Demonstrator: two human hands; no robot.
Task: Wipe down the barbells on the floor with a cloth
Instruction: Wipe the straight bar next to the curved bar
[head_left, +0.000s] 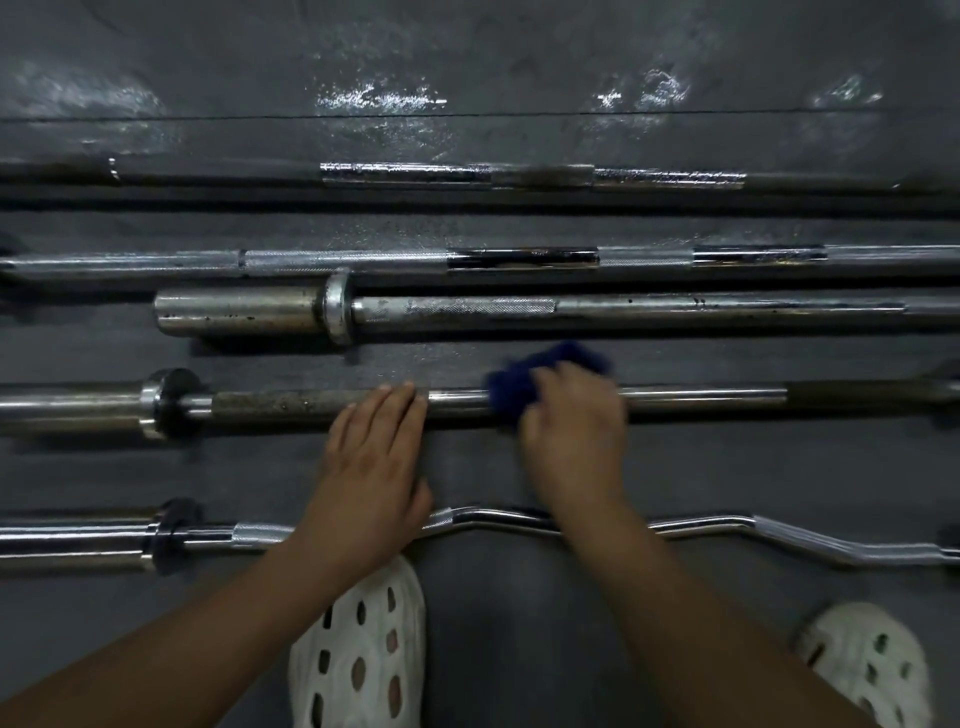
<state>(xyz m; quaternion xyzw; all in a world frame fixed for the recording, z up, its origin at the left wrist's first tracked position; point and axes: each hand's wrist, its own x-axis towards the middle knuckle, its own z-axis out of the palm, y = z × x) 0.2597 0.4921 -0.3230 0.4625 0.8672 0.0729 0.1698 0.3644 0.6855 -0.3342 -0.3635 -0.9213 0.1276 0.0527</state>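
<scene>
Several steel barbells lie side by side on the dark rubber floor. My right hand (574, 431) grips a dark blue cloth (524, 379) and holds it against the shaft of a straight barbell (291, 402) with a rusty-looking grip section. My left hand (374, 457) rests flat on the same shaft just left of the cloth, fingers straight. The right hand and cloth are blurred. A curl bar (701, 525) lies nearest to me, partly hidden beneath both forearms.
Beyond the wiped bar lie a thick-sleeved barbell (519, 309), a knurled chrome bar (363, 260) and a thin bar (519, 174) farthest away. My white perforated shoes (358, 649) stand on the floor (519, 623) on the near side of the curl bar.
</scene>
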